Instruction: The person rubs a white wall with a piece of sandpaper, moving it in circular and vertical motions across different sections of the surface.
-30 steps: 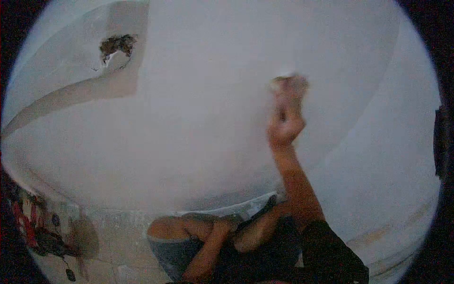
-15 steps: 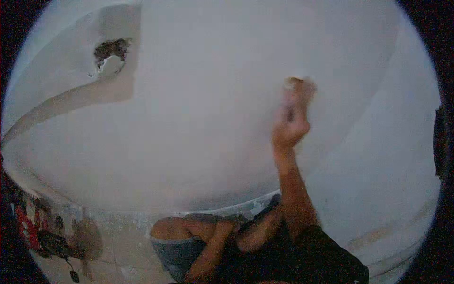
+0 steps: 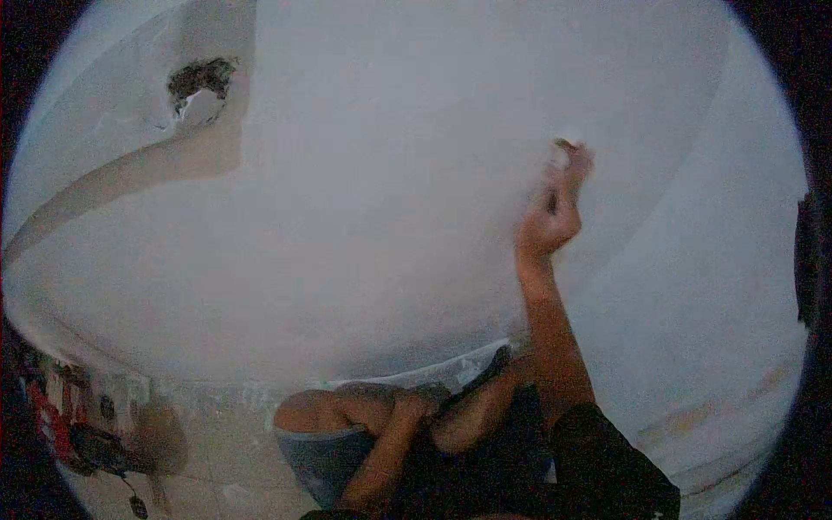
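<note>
My right hand [image 3: 555,212] is raised against the pale wall [image 3: 390,173], the arm stretched out. Its fingers are closed on a small whitish piece with a brownish edge [image 3: 563,149], held flat to the wall surface; blur and dim light hide its exact kind. Low in the view, my left hand [image 3: 420,405] rests by my bent knee [image 3: 316,412]. Its fingers are too dark to make out.
A ragged dark hole [image 3: 201,82] breaks the wall at upper left, above a curved brownish band [image 3: 113,182]. Red and black items [image 3: 95,446] with a cord lie on the tiled floor [image 3: 234,459] at lower left. A dark object [image 3: 804,260] stands at the right edge.
My right hand has slid a little to the right along the wall, still gripping the whitish piece. The left hand stays by the knee. The view has shifted slightly.
</note>
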Motion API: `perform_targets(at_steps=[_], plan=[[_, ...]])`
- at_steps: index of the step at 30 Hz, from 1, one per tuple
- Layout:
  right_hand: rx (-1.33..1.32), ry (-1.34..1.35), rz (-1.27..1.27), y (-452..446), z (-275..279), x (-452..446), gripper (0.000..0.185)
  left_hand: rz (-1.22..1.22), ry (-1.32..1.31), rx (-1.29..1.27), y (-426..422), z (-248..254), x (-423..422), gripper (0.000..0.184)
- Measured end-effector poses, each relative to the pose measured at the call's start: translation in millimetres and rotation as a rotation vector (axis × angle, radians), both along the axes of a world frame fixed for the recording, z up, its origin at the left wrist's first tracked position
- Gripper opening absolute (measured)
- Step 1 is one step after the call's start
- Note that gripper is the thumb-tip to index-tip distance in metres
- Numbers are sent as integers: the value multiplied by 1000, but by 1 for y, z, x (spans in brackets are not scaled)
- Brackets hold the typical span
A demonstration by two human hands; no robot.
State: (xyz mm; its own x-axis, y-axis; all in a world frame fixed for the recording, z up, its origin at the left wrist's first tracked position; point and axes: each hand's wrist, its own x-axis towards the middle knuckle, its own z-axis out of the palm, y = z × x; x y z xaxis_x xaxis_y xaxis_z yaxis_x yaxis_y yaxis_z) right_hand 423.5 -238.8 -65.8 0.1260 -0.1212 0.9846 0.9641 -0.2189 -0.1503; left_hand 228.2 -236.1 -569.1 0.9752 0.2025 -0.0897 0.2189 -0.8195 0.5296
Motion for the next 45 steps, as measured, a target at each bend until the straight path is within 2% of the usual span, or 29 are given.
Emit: perform_targets(at_steps=[2,4,5,6,8,9,11,13,15,16,20,21,23,24,26,28,29,30,32,33,35,36,39,41,42,44,45], plan=[[-94,-98,67,30,-6,-36,34,-4,-1,6,1,-6,-1,49],[-278,-212,113,42,-42,-56,31,3,4,13,2,-7,0,49],[-394,-268,127,43,-70,-54,31,2,3,12,1,-10,1,49],[-389,-264,129,32,-89,-47,31,-2,3,15,1,-12,4,49],[-716,-187,104,-5,-119,-9,36,-1,5,21,-1,-13,6,49],[-613,-73,6,-18,-126,22,36,-4,3,22,1,-15,9,49],[-169,143,120,-35,-129,78,36,-6,3,25,1,-17,13,49],[141,248,149,-43,-80,91,37,-3,3,22,-4,-17,19,49],[112,142,-19,-43,-36,85,37,-9,5,22,-8,-17,25,49],[112,34,-8,-28,-23,66,37,-13,6,24,-10,-20,28,49],[-258,-288,234,2,-52,14,36,-6,6,33,-17,-25,41,49],[-265,-300,243,-2,-64,17,36,5,-3,33,-19,-24,43,49],[-588,-406,210,-2,-91,15,40,-1,-8,34,-12,-21,31,49],[-794,-178,-16,-13,-89,9,40,-1,-7,38,-8,-22,27,49],[-610,-46,-7,-41,-101,59,36,-3,-7,41,-7,-23,26,49],[-120,-25,45,-45,-89,98,31,4,-12,40,-6,-22,29,49],[-12,106,-137,-51,-63,92,30,2,-13,39,-6,-24,29,48],[-16,107,-143,-45,-44,97,30,1,-14,40,-4,-23,31,48],[177,4,-57,-27,-15,101,30,-2,-15,52,-3,-26,31,48],[101,45,-17,-18,-9,82,33,-5,-18,59,1,-28,33,48],[-48,-61,53,16,-17,41,37,-4,-24,77,5,-29,33,48],[-126,-206,81,28,-30,24,36,0,-24,90,5,-28,30,48],[-440,-288,141,31,-86,-4,37,6,-34,102,19,-29,29,48],[-864,-157,-102,8,-130,40,38,7,-38,108,27,-32,29,48],[-681,-175,-32,4,-146,79,42,12,-45,110,33,-32,29,48],[-122,88,426,4,-138,118,43,15,-50,118,40,-30,29,48],[53,220,437,5,-108,115,40,14,-51,122,43,-32,29,48]])
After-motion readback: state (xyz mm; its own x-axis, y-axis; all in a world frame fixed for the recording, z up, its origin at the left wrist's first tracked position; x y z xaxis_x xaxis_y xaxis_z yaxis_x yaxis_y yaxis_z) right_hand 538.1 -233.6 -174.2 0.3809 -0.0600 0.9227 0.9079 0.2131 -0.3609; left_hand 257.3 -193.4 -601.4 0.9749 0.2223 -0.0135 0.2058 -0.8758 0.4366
